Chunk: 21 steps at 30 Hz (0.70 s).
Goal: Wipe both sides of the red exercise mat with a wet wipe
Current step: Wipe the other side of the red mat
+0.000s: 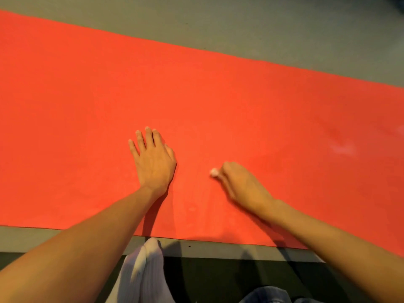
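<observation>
The right hand's [242, 184] grip is closed: its fingers curl tight round a small, balled-up white wet wipe [214, 172]. Only a pale nub of the wipe shows at the fingertips, pressed onto the flat red foam exercise mat [196, 95] just right of the frame's centre. A little apart to the left, the left hand [153, 162] lies palm-down with fingers straight and spread, holding nothing and bracing the mat.

The mat runs slantwise across the frame on a grey-green floor [240, 25], and its near edge passes just above a white-socked foot [148, 259] at bottom centre. A faint whitish smear [341, 147] shows on the mat at far right.

The likeliest fault is patchy cleaning. A wipe wadded this small probably cleans only a thin track, and knuckles may rub where cloth should. A hard stroke could also ruck or slide the mat if the bracing palm lifts. The underside cannot be seen here.
</observation>
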{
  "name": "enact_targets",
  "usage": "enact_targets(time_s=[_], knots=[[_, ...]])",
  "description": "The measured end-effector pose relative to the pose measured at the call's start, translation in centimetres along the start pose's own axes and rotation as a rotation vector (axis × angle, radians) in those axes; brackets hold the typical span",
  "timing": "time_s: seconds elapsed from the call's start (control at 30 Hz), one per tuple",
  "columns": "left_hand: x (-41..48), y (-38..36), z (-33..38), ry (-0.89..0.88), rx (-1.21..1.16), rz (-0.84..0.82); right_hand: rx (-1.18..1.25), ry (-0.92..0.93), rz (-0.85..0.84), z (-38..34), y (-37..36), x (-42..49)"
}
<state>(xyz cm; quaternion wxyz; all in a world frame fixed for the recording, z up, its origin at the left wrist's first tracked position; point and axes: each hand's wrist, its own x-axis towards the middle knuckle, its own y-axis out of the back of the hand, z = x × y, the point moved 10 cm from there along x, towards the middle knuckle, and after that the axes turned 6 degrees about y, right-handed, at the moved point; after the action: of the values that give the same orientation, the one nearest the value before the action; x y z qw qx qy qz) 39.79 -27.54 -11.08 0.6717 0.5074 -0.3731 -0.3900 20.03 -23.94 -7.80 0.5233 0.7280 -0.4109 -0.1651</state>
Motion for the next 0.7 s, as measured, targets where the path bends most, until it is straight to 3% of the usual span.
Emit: enact_targets(time_s=[0.07, 0.1, 0.17, 0.3, 0.4, 0.43, 0.57, 0.63, 0.7], knots=[[0.0, 0.0, 0.0, -0.002, 0.005, -0.005, -0.092, -0.134, 0.072, 2.8, 0.4, 1.1], [0.0, -0.1, -0.1, -0.001, 0.006, -0.006, -0.112, -0.115, 0.075, 2.3, -0.1, 1.1], [0.0, -0.2, 0.0, -0.008, 0.011, -0.007, -0.082, 0.023, 0.038, -1.4, -1.3, 0.3], [-0.2, -0.1, -0.1, -0.007, 0.006, -0.007, 0.107, 0.38, -0.234, -10.1, -4.7, -5.4], [-0.1, 0.2, -0.1, -0.002, -0.002, 0.0, 0.148, 0.545, -0.377, -12.2, -5.4, -7.2], [0.0, 0.1, 0.0, -0.002, -0.001, -0.002, 0.147, 0.524, -0.346, -11.6, -4.7, -6.3], [0.1, 0.1, -0.1, 0.004, -0.002, -0.016, 0.0, 0.057, -0.011, -2.3, -0.8, -0.1], [0.0, 0.0, -0.1, 0.0, 0.001, -0.012, -0.083, 0.003, 0.027, -1.0, -0.7, 0.5], [0.1, 0.0, 0.0, 0.0, 0.003, -0.009, -0.03, 0.111, -0.018, -3.4, -2.1, -0.5]])
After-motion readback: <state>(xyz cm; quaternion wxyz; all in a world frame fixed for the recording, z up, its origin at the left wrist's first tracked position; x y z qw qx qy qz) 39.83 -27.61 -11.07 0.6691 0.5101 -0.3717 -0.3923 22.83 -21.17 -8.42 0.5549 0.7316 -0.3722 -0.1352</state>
